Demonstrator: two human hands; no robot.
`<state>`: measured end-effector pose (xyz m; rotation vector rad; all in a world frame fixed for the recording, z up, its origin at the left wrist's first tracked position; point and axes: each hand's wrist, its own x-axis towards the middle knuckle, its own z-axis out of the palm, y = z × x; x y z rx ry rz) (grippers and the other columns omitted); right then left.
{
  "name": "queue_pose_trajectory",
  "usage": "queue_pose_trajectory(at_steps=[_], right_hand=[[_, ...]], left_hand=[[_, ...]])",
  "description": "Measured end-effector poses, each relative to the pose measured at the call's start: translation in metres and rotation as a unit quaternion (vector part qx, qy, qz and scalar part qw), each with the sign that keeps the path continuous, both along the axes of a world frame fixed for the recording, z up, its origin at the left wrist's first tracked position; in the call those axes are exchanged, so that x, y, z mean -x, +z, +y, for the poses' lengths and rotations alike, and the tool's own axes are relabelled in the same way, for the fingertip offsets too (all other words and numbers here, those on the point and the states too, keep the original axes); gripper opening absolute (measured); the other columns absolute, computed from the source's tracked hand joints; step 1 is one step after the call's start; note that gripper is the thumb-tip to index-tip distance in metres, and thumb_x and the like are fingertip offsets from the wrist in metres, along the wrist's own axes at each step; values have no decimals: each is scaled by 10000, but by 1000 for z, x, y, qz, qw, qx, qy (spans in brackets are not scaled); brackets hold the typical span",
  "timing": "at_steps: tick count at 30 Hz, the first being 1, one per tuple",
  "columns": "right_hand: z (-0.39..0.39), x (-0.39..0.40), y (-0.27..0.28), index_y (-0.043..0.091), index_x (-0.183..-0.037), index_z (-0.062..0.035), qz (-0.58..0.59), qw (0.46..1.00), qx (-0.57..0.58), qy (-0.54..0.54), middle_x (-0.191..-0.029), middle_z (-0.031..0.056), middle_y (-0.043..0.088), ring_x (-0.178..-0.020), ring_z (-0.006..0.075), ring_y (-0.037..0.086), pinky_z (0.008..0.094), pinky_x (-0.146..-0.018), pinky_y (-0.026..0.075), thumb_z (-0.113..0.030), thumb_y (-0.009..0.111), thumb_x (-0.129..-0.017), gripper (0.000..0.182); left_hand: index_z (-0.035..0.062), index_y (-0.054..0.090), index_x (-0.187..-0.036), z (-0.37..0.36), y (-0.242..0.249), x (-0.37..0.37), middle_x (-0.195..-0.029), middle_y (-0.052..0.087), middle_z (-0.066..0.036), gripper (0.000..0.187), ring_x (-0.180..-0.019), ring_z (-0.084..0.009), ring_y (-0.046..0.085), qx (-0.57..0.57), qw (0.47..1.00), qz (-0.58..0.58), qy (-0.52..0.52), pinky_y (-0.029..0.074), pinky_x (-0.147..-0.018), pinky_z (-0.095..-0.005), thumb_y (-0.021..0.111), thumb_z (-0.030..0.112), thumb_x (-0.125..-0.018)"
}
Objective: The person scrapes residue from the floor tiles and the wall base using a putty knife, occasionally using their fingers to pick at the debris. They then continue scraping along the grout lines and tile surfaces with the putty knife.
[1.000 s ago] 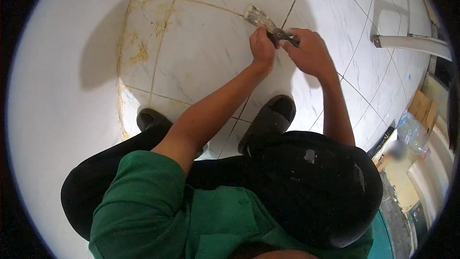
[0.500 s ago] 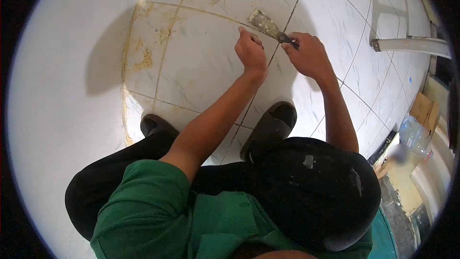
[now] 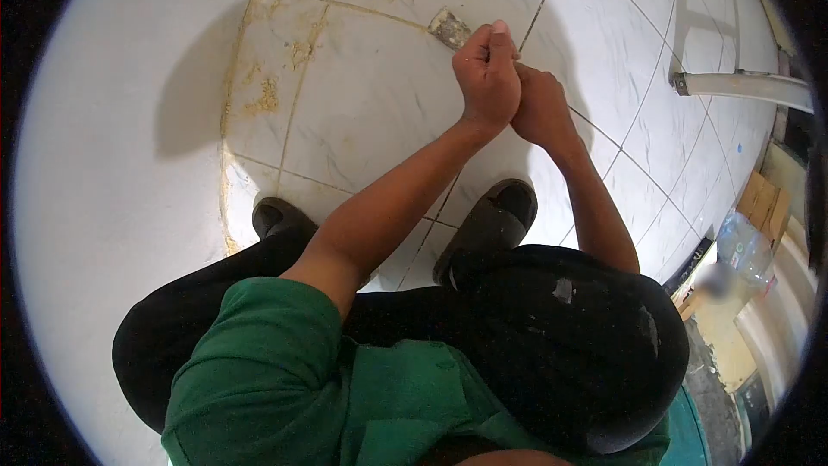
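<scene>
A putty knife (image 3: 450, 30) with a worn, residue-smeared blade points up and left over the tiles. Its handle runs behind my left hand (image 3: 487, 73) and into my right hand (image 3: 543, 103), which is closed on it, fingers mostly hidden. My left hand is curled with the thumb up, against my right hand and across the knife's neck. Whether its fingers grip the knife or something else is hidden. Yellowish crumbs (image 3: 267, 95) lie on the white tiled floor (image 3: 371, 103) to the left, along the stained grout near the wall.
A white wall (image 3: 112, 164) rises on the left. A pale curved metal leg (image 3: 742, 85) reaches in from the right. Cardboard (image 3: 763, 200) and a clear plastic bottle (image 3: 743, 246) lie at the right. My sandalled feet (image 3: 487, 229) rest on the tiles.
My left hand has moved right and up, from beside the putty knife to over its handle and against my right hand. The blade has shifted slightly left and up.
</scene>
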<state>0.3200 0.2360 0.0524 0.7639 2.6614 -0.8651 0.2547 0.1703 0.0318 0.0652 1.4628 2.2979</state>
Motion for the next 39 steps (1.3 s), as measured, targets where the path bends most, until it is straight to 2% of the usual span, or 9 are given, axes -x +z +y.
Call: queue_pose_trajectory(at_steps=[4, 7, 9, 11, 17, 23, 31, 35, 39], right_hand=[[4, 7, 15, 623, -906, -52, -29, 999, -11, -23, -797, 180, 646, -747, 358, 624, 442, -677, 505, -189, 620, -740, 215], [8, 5, 5, 611, -887, -39, -54, 997, -37, 30, -772, 182, 645, -734, 357, 627, 434, -659, 508, -205, 646, -716, 241], [4, -5, -15, 598, -873, -26, 73, 996, -21, 37, -765, 181, 643, -733, 351, 628, 432, -661, 506, -224, 659, -704, 267], [5, -12, -24, 588, -866, -18, 113, 993, -12, 34, -764, 178, 643, -734, 346, 629, 430, -661, 505, -237, 667, -697, 287], [0, 0, 12, 567, -873, -8, 1, 1000, -13, 13, -793, 169, 643, -751, 340, 628, 431, -657, 504, -261, 676, -691, 330], [-11, 5, -5, 561, -889, -8, 39, 999, -10, 24, -792, 169, 640, -751, 337, 626, 427, -657, 501, -270, 662, -708, 333], [-13, 10, 1, 554, -910, -8, 44, 999, 0, 20, -792, 169, 636, -750, 332, 624, 422, -658, 497, -281, 642, -731, 338], [-23, 15, -19, 550, -921, -8, 82, 996, 11, 35, -792, 169, 634, -750, 329, 623, 420, -659, 495, -286, 633, -742, 341], [-21, 20, -29, 547, -931, -8, 110, 993, 22, 35, -792, 168, 632, -750, 327, 622, 417, -659, 493, -292, 623, -753, 343]], left_hand=[[60, 430, -606, 5, 9, 6, -544, 415, 16, 341, -503, -53, 350, -8, 998, 50, -27, 287, -459, -228, 449, 180, -925], [49, 455, -612, 6, 21, 5, -537, 419, 18, 338, -498, -51, 358, -8, 996, 72, -43, 296, -461, -219, 459, 180, -923], [39, 474, -617, 7, 29, 4, -535, 426, 19, 339, -494, -50, 365, -9, 994, 87, -61, 299, -461, -214, 465, 183, -923], [28, 492, -621, 7, 36, 1, -535, 437, 18, 342, -491, -48, 372, -9, 991, 107, -85, 300, -461, -210, 470, 186, -924], [17, 519, -633, 6, 45, 2, -531, 452, 12, 350, -494, -43, 378, -29, 989, 89, -118, 307, -459, -214, 475, 201, -927], [17, 516, -635, 6, 51, 4, -528, 446, 18, 352, -505, -45, 382, -7, 984, 128, -120, 323, -485, -212, 480, 213, -925], [23, 524, -641, 0, 58, 12, -530, 449, 20, 342, -509, -43, 391, -19, 986, 94, -134, 324, -488, -208, 488, 221, -919], [2, 503, -609, 1, 61, 11, -503, 506, -24, 362, -482, -51, 418, -28, 988, 74, -132, 332, -454, -234, 539, 226, -891], [4, 513, -616, 1, 63, 14, -504, 508, -23, 363, -479, -49, 418, -32, 988, 65, -134, 328, -449, -229, 544, 238, -891]])
